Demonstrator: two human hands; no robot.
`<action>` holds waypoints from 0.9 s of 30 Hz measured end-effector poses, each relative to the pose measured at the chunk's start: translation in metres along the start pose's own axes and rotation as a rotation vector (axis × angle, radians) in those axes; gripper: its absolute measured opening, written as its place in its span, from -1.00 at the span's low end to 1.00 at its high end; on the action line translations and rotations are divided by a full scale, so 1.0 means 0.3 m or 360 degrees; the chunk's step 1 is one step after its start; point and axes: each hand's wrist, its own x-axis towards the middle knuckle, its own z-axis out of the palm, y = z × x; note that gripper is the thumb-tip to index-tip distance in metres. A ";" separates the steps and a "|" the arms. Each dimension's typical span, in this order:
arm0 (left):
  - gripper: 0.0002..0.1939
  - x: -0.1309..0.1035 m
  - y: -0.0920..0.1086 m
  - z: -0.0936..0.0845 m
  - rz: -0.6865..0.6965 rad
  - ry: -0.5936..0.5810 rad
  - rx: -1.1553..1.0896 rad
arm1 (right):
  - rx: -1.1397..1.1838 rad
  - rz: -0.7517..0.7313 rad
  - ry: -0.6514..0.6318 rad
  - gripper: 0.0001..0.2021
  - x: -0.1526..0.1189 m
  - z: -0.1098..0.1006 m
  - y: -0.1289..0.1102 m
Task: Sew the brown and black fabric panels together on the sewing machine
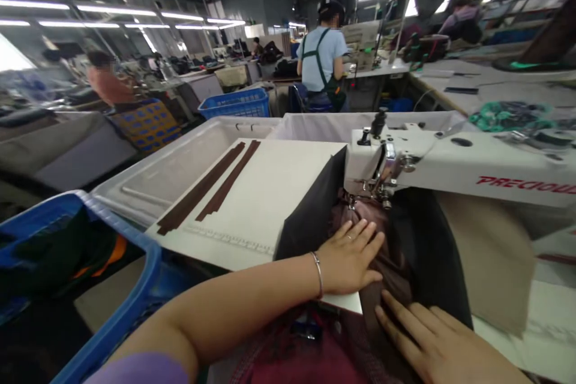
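My left hand (353, 257) lies flat with fingers spread on shiny brown fabric (393, 261), just in front of the sewing machine's needle area. Below it to the right, my right hand (432, 339) rests with fingers stretched out on the near part of the same fabric. The brown fabric runs up to the presser foot of the white sewing machine (432, 159). Black material (434, 246) lies to the right of the fabric, and another black piece (310, 210) lies to its left. Whatever is under my palms is hidden.
Two stacks of brown strips (202, 189) lie on the white board (274, 186) at left. A blue crate (150, 258) with dark cloth stands at lower left. Clear plastic bins (135, 192) sit behind the board. A person (321, 57) in a blue shirt works farther back.
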 end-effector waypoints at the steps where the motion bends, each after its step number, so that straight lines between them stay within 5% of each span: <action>1: -0.30 -0.010 0.009 -0.002 -0.0005 -0.0019 -0.0009 | 0.0081 0.0049 -0.0071 -0.70 0.036 -0.030 0.008; 4: -0.31 -0.015 0.026 -0.016 0.0003 -0.0105 -0.0051 | 0.0504 0.0311 -0.0219 -0.74 0.143 -0.062 0.056; 7: -0.30 -0.049 0.028 -0.067 0.0029 -0.0175 -0.0106 | 0.0590 0.0607 -0.0078 -0.70 0.185 0.024 0.116; 12: -0.08 -0.275 0.006 -0.231 0.0094 -0.0302 -0.0112 | 0.0390 0.0456 -0.0138 -0.54 0.108 0.221 0.129; 15: 0.09 -0.404 -0.035 -0.282 0.0116 -0.0410 -0.0072 | 0.0301 0.0424 -0.0178 -0.48 0.072 0.246 0.110; 18: -0.03 -0.460 -0.100 -0.258 0.0185 -0.0440 -0.0071 | 0.0311 0.0426 -0.0172 -0.49 0.074 0.233 0.105; 23: -0.45 -0.454 -0.189 -0.206 0.0310 -0.0195 -0.0113 | 0.0388 0.0580 -0.0244 -0.44 0.117 0.209 0.069; 27: -0.68 -0.410 -0.128 -0.274 0.0133 0.0258 -0.0283 | 0.0389 0.0797 -0.0269 -0.43 0.163 0.186 -0.003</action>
